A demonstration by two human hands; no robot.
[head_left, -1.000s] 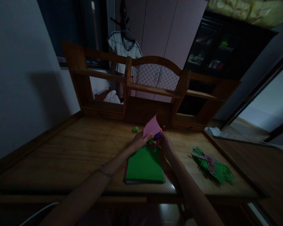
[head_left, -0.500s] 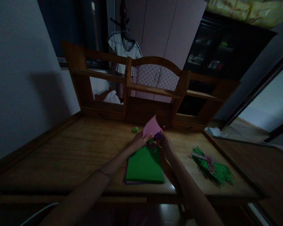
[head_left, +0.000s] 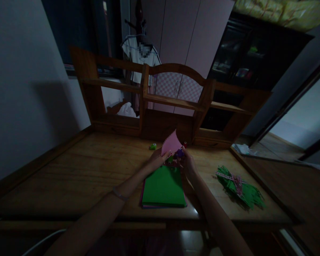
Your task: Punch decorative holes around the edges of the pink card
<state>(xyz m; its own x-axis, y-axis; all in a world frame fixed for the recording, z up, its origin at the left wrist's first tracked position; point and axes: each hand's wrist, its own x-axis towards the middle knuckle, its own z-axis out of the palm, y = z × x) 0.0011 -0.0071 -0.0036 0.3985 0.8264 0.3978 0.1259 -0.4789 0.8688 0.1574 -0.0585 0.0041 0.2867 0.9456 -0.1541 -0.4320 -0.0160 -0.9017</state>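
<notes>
A sheet of pink paper (head_left: 171, 142) is pinched in my left hand (head_left: 160, 159), raised above the desk and slightly curved. Small notches run along its upper left edge. My right hand (head_left: 188, 161) closes round a small purple craft punch (head_left: 180, 153) at the paper's lower right edge; my fingers hide part of it. Just below both hands lies a stack of coloured paper (head_left: 164, 186) with a green sheet on top. Small pink and green bits sit in shadow between the hands and the stack, too dim to make out well.
On the desk (head_left: 96, 170), a small green punch (head_left: 153, 146) and a small red object (head_left: 185, 144) stand behind my hands. At the right lies a pile of green cut paper strips (head_left: 240, 188) with pink ones across it. A wooden shelf unit (head_left: 173, 101) borders the back.
The purple punch and the fingers of my right hand have shifted very slightly at the paper's edge. The paper and my left hand stay almost in place.
</notes>
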